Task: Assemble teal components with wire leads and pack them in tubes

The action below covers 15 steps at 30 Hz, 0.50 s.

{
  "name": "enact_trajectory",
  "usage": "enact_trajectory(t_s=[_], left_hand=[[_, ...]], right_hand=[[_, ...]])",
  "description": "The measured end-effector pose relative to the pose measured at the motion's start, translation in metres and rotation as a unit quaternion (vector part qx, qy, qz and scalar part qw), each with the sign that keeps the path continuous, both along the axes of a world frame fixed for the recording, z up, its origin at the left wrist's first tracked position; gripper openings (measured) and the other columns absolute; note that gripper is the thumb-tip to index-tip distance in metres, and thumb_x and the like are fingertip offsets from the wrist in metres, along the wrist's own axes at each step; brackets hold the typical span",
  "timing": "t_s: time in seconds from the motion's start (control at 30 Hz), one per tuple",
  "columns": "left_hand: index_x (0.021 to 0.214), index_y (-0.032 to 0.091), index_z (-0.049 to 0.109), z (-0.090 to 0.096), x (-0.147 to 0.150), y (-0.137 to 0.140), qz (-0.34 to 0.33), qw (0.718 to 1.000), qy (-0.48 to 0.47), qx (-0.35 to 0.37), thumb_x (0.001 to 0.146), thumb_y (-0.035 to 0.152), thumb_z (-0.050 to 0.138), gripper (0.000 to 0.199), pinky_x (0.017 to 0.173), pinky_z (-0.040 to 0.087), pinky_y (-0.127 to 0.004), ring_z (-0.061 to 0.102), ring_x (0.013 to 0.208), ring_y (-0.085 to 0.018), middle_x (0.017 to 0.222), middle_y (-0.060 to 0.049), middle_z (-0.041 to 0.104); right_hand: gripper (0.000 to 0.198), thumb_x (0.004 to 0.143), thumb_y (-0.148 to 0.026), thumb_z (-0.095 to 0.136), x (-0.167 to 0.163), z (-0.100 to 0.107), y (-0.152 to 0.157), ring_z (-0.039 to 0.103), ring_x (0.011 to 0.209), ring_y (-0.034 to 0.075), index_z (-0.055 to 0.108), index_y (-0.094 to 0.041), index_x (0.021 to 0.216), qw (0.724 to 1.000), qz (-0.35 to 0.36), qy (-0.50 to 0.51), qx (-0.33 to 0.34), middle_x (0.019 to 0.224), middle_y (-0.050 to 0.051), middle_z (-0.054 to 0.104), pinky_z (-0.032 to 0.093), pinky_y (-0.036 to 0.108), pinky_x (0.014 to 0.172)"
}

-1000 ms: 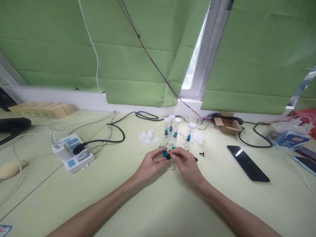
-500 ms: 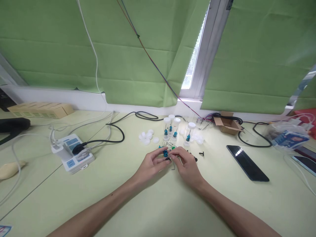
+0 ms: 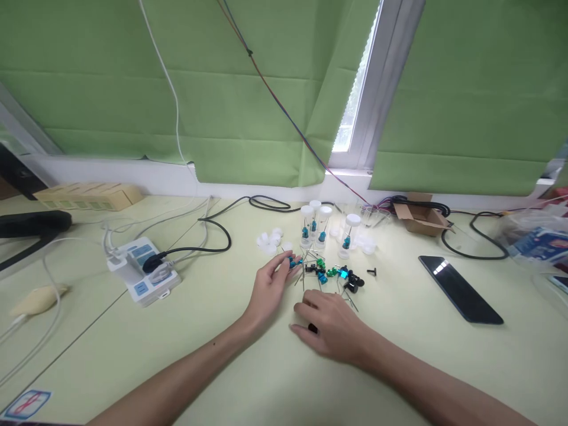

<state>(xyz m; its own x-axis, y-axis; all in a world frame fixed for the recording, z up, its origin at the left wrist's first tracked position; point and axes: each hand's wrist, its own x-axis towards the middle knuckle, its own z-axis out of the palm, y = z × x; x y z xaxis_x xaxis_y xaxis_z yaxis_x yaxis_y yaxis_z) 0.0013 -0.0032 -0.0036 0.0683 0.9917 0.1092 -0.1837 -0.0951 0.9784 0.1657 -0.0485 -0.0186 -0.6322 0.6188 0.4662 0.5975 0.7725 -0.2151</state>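
Note:
My left hand (image 3: pixel 269 288) is closed, its thumb and fingers pinching a small blue metal part (image 3: pixel 291 262) at the edge of a loose pile. My right hand (image 3: pixel 331 324) is lower on the table, fingers curled, around a small black part (image 3: pixel 313 328) that shows between thumb and palm; most of it is hidden. Between and beyond the hands lie thin metal hex keys (image 3: pixel 350 300), green parts (image 3: pixel 320 262), blue parts (image 3: pixel 322 278) and black parts (image 3: pixel 351 286). Behind them several clear tubes with white caps (image 3: pixel 353 220) stand upright, each with a blue part inside.
White caps (image 3: pixel 268 241) lie left of the tubes. A phone (image 3: pixel 460 290) and an open cardboard box (image 3: pixel 421 219) are to the right. On the left sit a power strip (image 3: pixel 144 269) with plugs and a black cable (image 3: pixel 197 251). A small black T-shaped piece (image 3: pixel 371 271) lies near the pile.
My hands have come apart. The right hand has drawn back toward me with the black part, while the left stays by the pile with the blue part. The view has turned slightly left.

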Motion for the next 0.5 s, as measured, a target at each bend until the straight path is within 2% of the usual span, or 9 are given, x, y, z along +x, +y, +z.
enact_trajectory(t_s=[0.17,0.3,0.4,0.5], left_hand=[[0.116,0.016,0.065,0.002,-0.002,0.004,-0.003,1.0,-0.004,-0.011,0.086,0.042,0.063,0.039,0.104,0.048,-0.042,0.063,0.115,-0.027,0.12,-0.011,0.068],[0.11,0.015,0.066,0.005,0.0,0.001,-0.012,0.999,0.015,-0.028,0.084,0.043,0.066,0.038,0.098,0.052,-0.045,0.068,0.104,-0.028,0.113,-0.012,0.071],[0.109,0.014,0.066,0.006,0.001,0.0,-0.017,0.999,0.028,-0.033,0.084,0.043,0.066,0.038,0.094,0.054,-0.045,0.072,0.094,-0.027,0.108,-0.012,0.073],[0.108,0.014,0.066,0.006,0.0,0.001,-0.024,0.999,0.029,-0.022,0.084,0.041,0.066,0.036,0.091,0.056,-0.042,0.071,0.097,-0.027,0.105,-0.011,0.073]], right_hand=[[0.02,0.096,-0.025,0.05,0.003,-0.004,0.004,0.048,0.054,0.012,0.056,-0.018,0.078,0.997,-0.026,-0.077,0.019,0.067,-0.001,0.057,0.018,0.028,0.05],[0.022,0.095,-0.018,0.048,0.002,-0.006,0.006,0.045,0.05,0.011,0.057,-0.017,0.074,0.995,-0.04,-0.082,0.035,0.066,0.0,0.057,0.016,0.028,0.05],[0.02,0.095,-0.019,0.051,0.002,-0.004,0.006,0.048,0.054,0.011,0.058,-0.017,0.076,0.999,-0.03,-0.026,-0.009,0.071,0.001,0.057,0.022,0.026,0.051],[0.018,0.095,-0.021,0.052,0.003,-0.001,0.01,0.05,0.06,0.011,0.059,-0.017,0.078,0.991,-0.018,0.089,-0.094,0.076,0.001,0.057,0.031,0.024,0.055]])
